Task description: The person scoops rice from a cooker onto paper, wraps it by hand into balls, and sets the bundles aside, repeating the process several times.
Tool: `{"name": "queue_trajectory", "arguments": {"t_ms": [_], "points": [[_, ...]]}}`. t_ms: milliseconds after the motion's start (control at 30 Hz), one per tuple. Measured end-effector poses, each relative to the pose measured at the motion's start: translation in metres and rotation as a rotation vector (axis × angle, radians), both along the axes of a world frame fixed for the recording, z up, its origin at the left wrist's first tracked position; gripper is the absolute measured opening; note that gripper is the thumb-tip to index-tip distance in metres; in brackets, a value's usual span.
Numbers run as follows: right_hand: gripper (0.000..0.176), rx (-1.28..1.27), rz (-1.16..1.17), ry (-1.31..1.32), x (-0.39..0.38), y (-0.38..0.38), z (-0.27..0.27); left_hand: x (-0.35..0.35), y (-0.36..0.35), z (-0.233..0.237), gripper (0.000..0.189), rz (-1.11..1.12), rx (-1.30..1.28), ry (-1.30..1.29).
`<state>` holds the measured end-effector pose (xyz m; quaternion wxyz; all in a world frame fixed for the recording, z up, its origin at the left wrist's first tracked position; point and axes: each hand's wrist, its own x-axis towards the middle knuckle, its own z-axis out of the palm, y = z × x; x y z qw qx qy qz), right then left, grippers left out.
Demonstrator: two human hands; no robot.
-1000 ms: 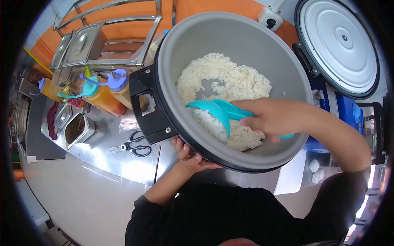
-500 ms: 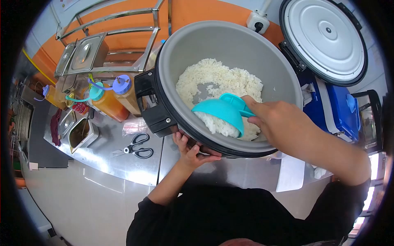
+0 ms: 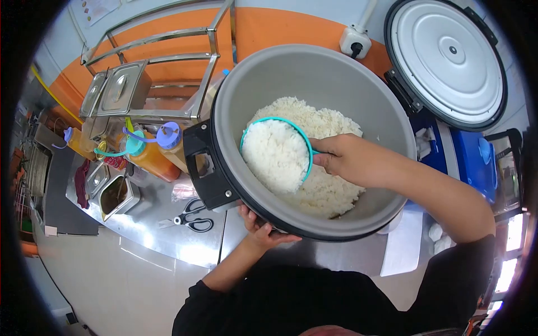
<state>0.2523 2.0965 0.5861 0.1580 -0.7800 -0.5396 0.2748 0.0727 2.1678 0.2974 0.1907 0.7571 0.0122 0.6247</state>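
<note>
My right hand (image 3: pixel 352 161) is closed around the handle of a turquoise scoop (image 3: pixel 309 150). Heaped white rice (image 3: pixel 274 155) fills the scoop, whose open side faces up. It hangs inside a large grey rice cooker (image 3: pixel 314 73), over more loose rice (image 3: pixel 330 187) at the bottom. The cooker leans toward me. Under its near left rim, my left hand (image 3: pixel 259 234) presses against the outer side with fingers bent upward; part of them is hidden behind the rim. The cooker's round lid (image 3: pixel 448 78) is swung back at the upper right.
Black-handled scissors (image 3: pixel 190 218) lie on the steel counter at left. Squeeze bottles (image 3: pixel 154 159), a metal container (image 3: pixel 119 196) and a steel rack (image 3: pixel 213 42) stand beyond. A blue cooler box (image 3: pixel 473 162) is at right, near a white board (image 3: pixel 402 243).
The scoop has turned from tilted sideways to facing up, and it sits further left. Its load of rice now shows fully. My left hand stays at the cooker's side.
</note>
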Motion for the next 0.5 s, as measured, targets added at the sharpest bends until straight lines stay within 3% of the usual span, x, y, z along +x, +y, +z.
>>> {"name": "queue_trajectory", "arguments": {"t_ms": [167,233,267,333,500], "points": [[0.038,-0.283,-0.302,0.235,0.016,0.024,0.007,-0.004,0.000,-0.011,0.096,-0.003,-0.006,0.034],[0.041,0.000,0.052,-0.345,0.028,0.021,-0.011,-0.009,-0.003,-0.033,0.091,-0.004,-0.009,0.034],[0.041,-0.009,0.053,-0.334,0.038,0.022,-0.023,-0.011,-0.004,-0.045,0.088,-0.003,-0.013,0.040],[0.042,0.193,0.237,-0.678,0.050,0.027,-0.036,-0.013,-0.008,-0.056,0.083,-0.004,-0.022,0.042],[0.043,-0.156,0.234,-0.692,0.048,0.032,-0.023,-0.002,-0.013,-0.065,0.083,-0.001,-0.034,0.032]]}}
